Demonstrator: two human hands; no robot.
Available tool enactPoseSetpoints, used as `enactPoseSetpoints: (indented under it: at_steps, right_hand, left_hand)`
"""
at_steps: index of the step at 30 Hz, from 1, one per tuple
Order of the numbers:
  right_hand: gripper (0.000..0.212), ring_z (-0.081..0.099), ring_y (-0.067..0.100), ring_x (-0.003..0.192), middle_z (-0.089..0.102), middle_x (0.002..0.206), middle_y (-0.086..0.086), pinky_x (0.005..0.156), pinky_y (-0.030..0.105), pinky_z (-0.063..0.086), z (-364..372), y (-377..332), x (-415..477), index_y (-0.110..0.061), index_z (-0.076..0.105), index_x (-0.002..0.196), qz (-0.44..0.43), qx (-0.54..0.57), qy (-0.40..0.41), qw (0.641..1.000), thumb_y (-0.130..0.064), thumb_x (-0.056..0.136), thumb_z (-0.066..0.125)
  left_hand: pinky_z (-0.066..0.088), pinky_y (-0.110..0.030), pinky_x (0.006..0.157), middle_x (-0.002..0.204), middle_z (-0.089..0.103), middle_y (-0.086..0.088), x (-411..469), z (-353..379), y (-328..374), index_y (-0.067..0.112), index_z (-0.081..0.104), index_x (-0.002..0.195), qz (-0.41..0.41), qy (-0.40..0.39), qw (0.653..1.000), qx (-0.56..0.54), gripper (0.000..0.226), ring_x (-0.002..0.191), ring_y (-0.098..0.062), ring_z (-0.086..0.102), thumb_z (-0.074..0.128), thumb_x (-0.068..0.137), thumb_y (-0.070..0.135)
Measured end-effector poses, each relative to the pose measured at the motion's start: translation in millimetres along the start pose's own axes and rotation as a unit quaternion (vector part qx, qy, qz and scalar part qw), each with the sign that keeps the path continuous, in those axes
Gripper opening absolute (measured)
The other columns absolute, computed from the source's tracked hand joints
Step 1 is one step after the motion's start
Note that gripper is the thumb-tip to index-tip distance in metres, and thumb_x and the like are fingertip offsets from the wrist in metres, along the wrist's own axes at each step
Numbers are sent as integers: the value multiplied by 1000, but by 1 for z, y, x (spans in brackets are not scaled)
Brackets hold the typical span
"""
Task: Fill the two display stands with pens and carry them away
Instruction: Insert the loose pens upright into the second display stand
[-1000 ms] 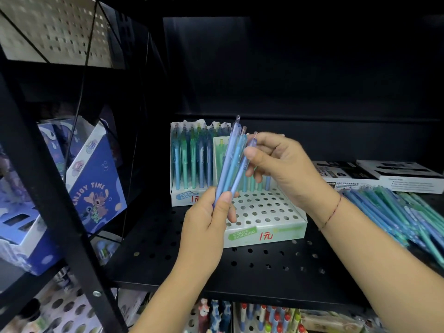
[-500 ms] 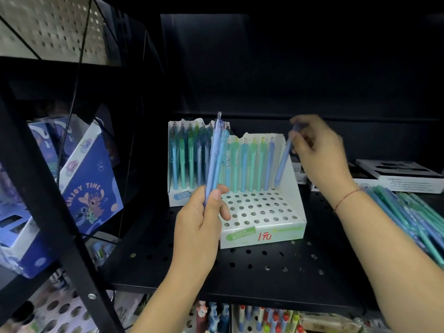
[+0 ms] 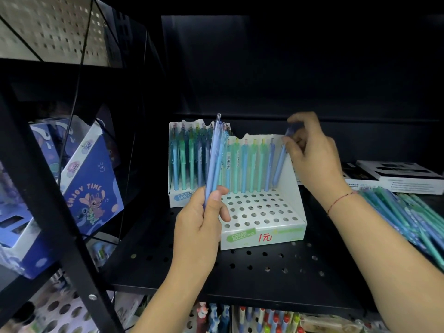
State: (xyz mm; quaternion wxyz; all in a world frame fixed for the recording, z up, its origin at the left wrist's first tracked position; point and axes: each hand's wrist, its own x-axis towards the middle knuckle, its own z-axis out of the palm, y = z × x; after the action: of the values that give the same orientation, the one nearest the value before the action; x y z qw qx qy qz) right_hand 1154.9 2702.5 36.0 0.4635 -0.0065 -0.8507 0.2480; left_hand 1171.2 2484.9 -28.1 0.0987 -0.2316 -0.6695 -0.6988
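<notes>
Left hand (image 3: 199, 219) grips a bundle of pens (image 3: 215, 159) low on the barrels, fingers wrapped round, thumb across. The bundle stands upright at the near-left corner of the front display stand (image 3: 264, 234).

Right hand (image 3: 312, 159) pinches the top of one blue pen (image 3: 280, 164) between thumb and fingertips, forefinger lifted. The pen's tip is at the far-right hole of the back row.

Rear display stand (image 3: 177, 198), far left, looks full. Loose pens (image 3: 413, 217) are heaped at right on the shelf (image 3: 240, 267).

Pens are probably light, stiff and smooth, likely to slip in a bundle; hold near the top to aim. The stands look like light card, so lift them by the base.
</notes>
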Motion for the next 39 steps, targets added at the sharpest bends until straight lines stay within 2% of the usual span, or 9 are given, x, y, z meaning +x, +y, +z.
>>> enactPoseSetpoints:
  at_steps: [10,16,19,23,26,29,32,36,39]
  right_hand:
    - [14,56,14,73,59,85,-5,69,39,53,2,2,-2,-16,62,105,-14,-24,-3,1000,-16,90,62]
    - [13,52,12,76,52,98,-2,73,33,52,5,6,-1,-17,70,100,23,-32,4,999,-21,90,63]
    - [13,55,9,76,56,98,-1,73,20,49,1,-11,-4,-22,69,101,37,87,-3,996,-19,89,66]
    - [21,62,11,72,68,94,7,63,21,50,-1,-46,-15,-16,65,109,67,401,-178,896,-21,89,61]
    - [29,61,11,67,68,95,19,61,21,50,3,-60,-22,-10,64,112,75,457,-244,852,-20,86,57]
    - [24,59,10,64,69,80,2,61,19,49,4,-61,-23,-9,66,105,74,474,-233,846,-20,86,56]
    - [18,59,9,64,70,77,-1,60,19,49,-3,-52,-16,-10,65,100,96,478,-157,859,-18,91,52]
    - [12,62,10,64,70,79,0,60,20,50,-20,-29,-2,-17,61,104,110,324,14,939,-13,97,52]
    - [13,64,13,65,67,78,1,66,33,55,-19,-15,0,-20,57,106,80,158,37,983,-16,95,56]
  left_hand:
    - [39,-21,50,64,58,4,-1,0,1,24,64,98,-5,1,1000,-1,23,48,-11,39,41,98,29]
    - [39,-21,50,73,64,12,-2,1,3,9,64,88,-2,-16,1000,7,30,46,-9,40,43,96,30]
    - [41,-17,52,69,63,13,-2,2,4,11,65,88,0,-29,999,13,28,49,1,46,44,96,28]
    - [43,-24,56,70,64,17,-2,2,4,1,64,88,8,-45,999,27,40,58,8,54,45,91,36]
    - [40,-27,57,73,65,19,-3,2,5,2,65,90,9,-51,998,29,46,57,8,54,45,87,43]
    - [43,-40,55,72,66,13,-4,2,6,11,66,86,9,-54,998,29,39,48,-8,47,45,88,43]
    - [48,-18,61,64,62,-8,-3,1,4,22,65,77,6,-36,999,37,32,50,-28,49,44,93,39]
    - [47,-15,58,76,71,6,-1,0,4,28,64,96,-16,7,1000,17,31,44,-9,43,39,89,45]
    - [47,-14,55,77,71,9,1,-1,1,29,63,96,-21,23,999,20,24,44,-7,44,41,96,36]
